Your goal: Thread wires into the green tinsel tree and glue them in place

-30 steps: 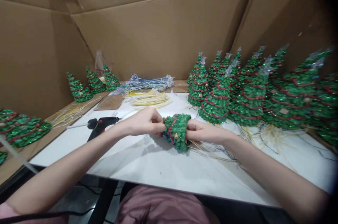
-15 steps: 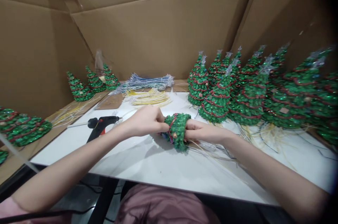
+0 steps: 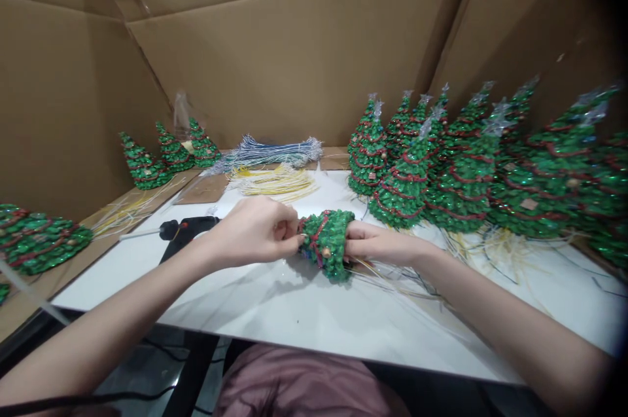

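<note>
A small green Christmas tree [image 3: 326,243] with red garland lies on its side above the white table, its wide base facing right. My left hand [image 3: 258,230] is closed at its narrow left end, thumb and fingertips pinched together there; the tip is hidden in the fingers. From the right, my right hand [image 3: 380,243] grips the tree at its open base, with fingers reaching inside and partly hidden. Thin pale wires [image 3: 387,276] trail from the base beneath my right wrist. Left of my left hand lies a black glue gun [image 3: 184,232], partly covered by my forearm.
Several finished-looking trees with clear stars [image 3: 461,175] crowd the right side. Bundles of blue-white wires [image 3: 275,151] and yellow wires [image 3: 275,181] lie at the back. More trees [image 3: 142,162] stand on cardboard at left. Cardboard walls [image 3: 294,57] enclose the table.
My left hand has shifted slightly left along the tree toward its narrow end, and its fingers have turned. My right hand stays at the base. The view has moved slightly.
</note>
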A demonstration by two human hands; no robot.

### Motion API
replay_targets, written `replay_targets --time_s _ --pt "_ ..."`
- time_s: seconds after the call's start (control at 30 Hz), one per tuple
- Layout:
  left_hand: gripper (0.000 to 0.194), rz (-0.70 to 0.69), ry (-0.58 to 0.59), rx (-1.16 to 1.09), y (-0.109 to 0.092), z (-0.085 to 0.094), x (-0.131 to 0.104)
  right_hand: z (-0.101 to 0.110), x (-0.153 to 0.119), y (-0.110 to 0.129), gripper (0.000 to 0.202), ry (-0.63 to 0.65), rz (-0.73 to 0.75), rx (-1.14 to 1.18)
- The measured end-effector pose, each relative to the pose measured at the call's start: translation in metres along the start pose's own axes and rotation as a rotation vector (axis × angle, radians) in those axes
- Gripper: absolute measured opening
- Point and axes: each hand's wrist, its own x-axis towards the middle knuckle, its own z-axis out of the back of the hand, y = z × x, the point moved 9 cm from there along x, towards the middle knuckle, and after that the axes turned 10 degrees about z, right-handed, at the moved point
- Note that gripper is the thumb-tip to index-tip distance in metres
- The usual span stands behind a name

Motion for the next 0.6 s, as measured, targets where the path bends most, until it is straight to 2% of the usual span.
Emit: replay_targets --time_s 0.17,0.33,0.5,0.6 --pt "0.016 -0.192 -0.072 -0.125 -0.001 0.008 -0.009 0.001 -0.001 -0.011 0.022 -0.006 -0.065 0.106" --pt "0.020 -0.379 -0.123 -0.057 -0.010 0.002 -0.013 0.007 -0.001 -0.019 0.019 -0.069 -0.067 0.261" --pt "0.027 -0.469 -0.186 0.051 -0.016 0.002 -0.015 0.006 -0.002 -0.017 0.016 -0.064 -0.062 0.300" --pt "0.026 -0.479 -0.203 0.065 -0.016 0.002 -0.015 0.009 -0.004 -0.019 0.016 -0.108 -0.071 0.300"
